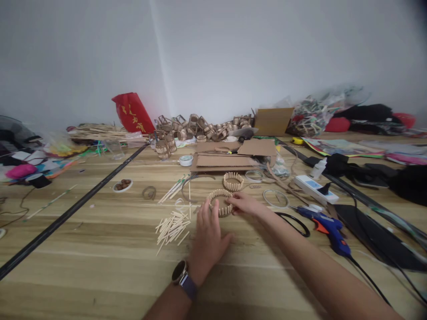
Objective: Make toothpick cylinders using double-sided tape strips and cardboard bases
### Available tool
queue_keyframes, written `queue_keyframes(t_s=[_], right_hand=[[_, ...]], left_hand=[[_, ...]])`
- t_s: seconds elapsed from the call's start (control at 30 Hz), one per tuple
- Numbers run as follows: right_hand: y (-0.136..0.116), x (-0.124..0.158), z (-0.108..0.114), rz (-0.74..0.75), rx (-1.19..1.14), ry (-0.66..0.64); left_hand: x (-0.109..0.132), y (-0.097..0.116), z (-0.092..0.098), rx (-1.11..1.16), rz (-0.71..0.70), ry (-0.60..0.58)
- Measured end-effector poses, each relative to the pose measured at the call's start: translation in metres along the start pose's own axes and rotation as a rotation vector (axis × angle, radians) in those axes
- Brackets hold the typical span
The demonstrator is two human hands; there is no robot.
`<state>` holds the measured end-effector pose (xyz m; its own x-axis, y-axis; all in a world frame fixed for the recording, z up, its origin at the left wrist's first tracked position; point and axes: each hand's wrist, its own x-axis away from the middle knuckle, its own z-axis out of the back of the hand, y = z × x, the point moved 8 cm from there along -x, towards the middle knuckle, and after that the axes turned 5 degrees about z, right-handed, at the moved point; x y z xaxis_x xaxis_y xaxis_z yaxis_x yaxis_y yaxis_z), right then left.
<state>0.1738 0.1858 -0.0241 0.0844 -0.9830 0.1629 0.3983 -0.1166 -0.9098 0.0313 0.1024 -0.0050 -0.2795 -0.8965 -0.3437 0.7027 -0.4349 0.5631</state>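
Observation:
A small round ring of short wooden sticks [220, 201] sits on the wooden floor in front of me. My left hand [208, 235], with a watch on the wrist, lies flat with fingers stretched toward the ring's left side, touching it. My right hand [245, 204] has its fingers curled against the ring's right side, pinching its rim. A second stick ring [233, 181] stands just beyond. A heap of loose short sticks [171, 226] lies to the left of my left hand.
A blue glue gun [328, 226], black scissors [295, 222], a tape ring [275, 198] and a white power strip [315, 189] lie to the right. Flat cardboard pieces [223, 161], a cardboard box [272, 121] and several finished stick rings [200, 126] are farther back. A black strip [66, 213] crosses the floor at left.

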Motion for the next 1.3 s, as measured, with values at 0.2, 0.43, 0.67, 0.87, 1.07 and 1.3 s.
queue_keyframes(t_s=[0.2,0.43,0.67,0.87,1.07,1.3], right_hand=[[-0.011,-0.018,-0.003,0.058,0.353,0.032],[-0.022,-0.007,0.067,0.099,0.724,0.287],[0.012,0.007,0.186,-0.195,0.928,0.581],[0.035,0.002,0.221,-0.205,0.819,0.575],[0.000,0.006,0.257,0.088,0.450,0.675],[-0.073,0.035,0.268,0.479,0.011,0.699]], left_hand=[[0.002,0.000,-0.005,-0.098,0.007,-0.101],[0.006,0.007,-0.018,-0.238,-0.013,-0.312],[0.004,0.008,-0.017,-0.273,0.018,-0.368],[0.006,0.005,-0.017,-0.250,-0.008,-0.346],[0.006,0.006,-0.017,-0.277,-0.012,-0.342],[0.008,0.005,-0.018,-0.282,-0.108,-0.192]])
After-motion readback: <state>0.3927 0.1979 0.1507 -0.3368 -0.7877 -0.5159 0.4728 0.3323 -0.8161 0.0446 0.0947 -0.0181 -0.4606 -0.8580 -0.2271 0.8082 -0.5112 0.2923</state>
